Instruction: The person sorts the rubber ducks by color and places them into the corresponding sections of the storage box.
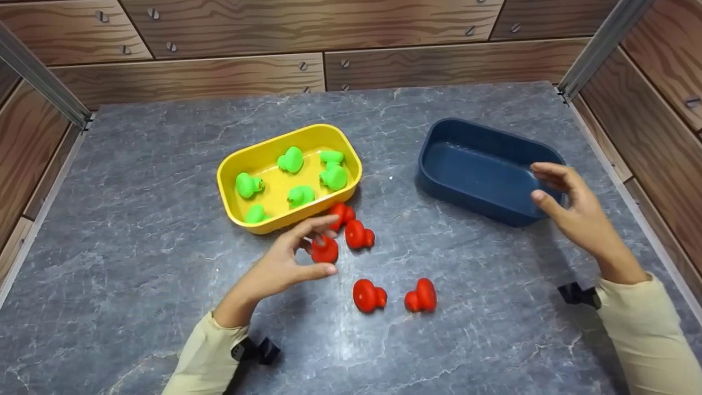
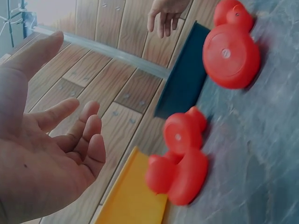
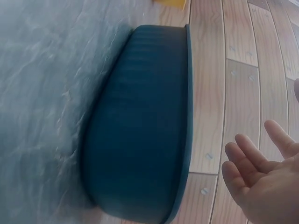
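Spreads the left hand (image 1: pixel 281 266) over a red duck (image 1: pixel 326 253) and the right hand (image 1: pixel 582 219) over a blue tub (image 1: pixel 471 204), gripping nothing with either.
Shows two loose red ducks (image 1: pixel 364 295) at lower centre of the frame, resting apart for lack of any wall to gather them. Holds left thumb and fingers wide about the centre duck, probably to clear its body; shows a bare palm in the left wrist view, but cannot tell about fingertip contact. Just beyond, shows two other red ducks (image 1: pixel 356 235) huddled below the yellow tub (image 1: pixel 263 155), perhaps checked by its wall. At right, poses loose fingers over the blue tub's right end, likely idle for want of anything to steady. Left of centre, has green ducks (image 1: pixel 248 185) penned by yellow sides, so unlikely to roll off. At top, backs the grey table (image 1: pixel 137 274) with plank panels (image 1: pixel 312 27), seemingly as a fence.
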A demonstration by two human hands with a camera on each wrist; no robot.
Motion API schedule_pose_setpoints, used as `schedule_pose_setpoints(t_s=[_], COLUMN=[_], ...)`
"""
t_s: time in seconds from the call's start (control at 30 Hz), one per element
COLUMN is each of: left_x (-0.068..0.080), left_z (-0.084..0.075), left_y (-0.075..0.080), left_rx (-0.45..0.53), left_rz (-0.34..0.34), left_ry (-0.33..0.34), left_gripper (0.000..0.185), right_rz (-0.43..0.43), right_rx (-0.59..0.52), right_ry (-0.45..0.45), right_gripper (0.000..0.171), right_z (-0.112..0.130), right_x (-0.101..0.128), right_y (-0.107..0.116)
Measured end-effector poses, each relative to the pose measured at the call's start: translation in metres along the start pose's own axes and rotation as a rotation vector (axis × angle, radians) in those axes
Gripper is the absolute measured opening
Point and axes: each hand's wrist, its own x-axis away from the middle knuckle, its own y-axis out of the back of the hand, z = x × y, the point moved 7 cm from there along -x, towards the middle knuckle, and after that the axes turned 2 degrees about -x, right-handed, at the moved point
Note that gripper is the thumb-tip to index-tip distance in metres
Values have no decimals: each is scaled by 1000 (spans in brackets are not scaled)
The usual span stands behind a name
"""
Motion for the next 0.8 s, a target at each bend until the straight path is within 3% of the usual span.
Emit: schedule_pose_setpoints(t_s=[0.2,0.43,0.63,0.8], left_x=[-1,-3,-5,-4], left_z=[4,12,19,23], left_y=[-17,-43,-56,-64], left_rx=[-6,35,-19,-54], left_rz=[74,209,255,284], left_ry=[53,96,102,112], left_gripper=[73,77,78,77], right_rz=[-6,22,81,82], right_rx=[39,80,119,110], right_ry=[-35,-130,-201,-203], right_gripper=[47,55,65,70], right_z=[-15,-35,-48,-54], right_x=[6,10,11,11], right_y=[7,11,11,15])
